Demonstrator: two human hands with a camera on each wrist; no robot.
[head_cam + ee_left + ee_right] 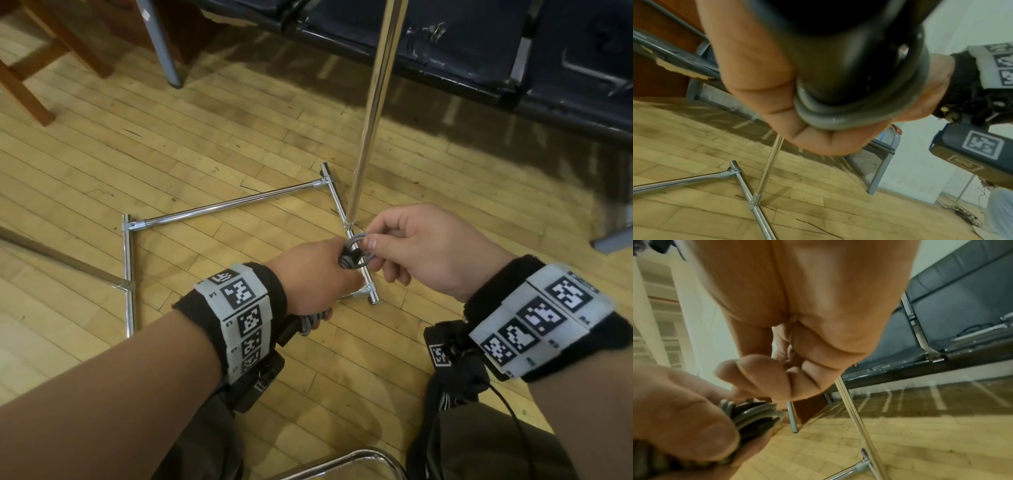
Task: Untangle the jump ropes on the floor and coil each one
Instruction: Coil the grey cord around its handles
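We are gripping a coiled grey jump rope [352, 255] with its black handle [289, 330] in our left hand [310, 274], fist wrapped round the bundle above the wooden floor [205, 144]. Our right hand [428, 246] is pinching a loop at the bundle's top. Beyond our hands, a chrome rack base [226, 205] is lying before dark seats [479, 51].

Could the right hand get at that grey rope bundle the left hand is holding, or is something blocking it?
Yes, it seems so. The right hand already pinches a loop of the grey rope where it sticks out of the left hand. Nothing lies between them; the chrome rack sits below on the floor.
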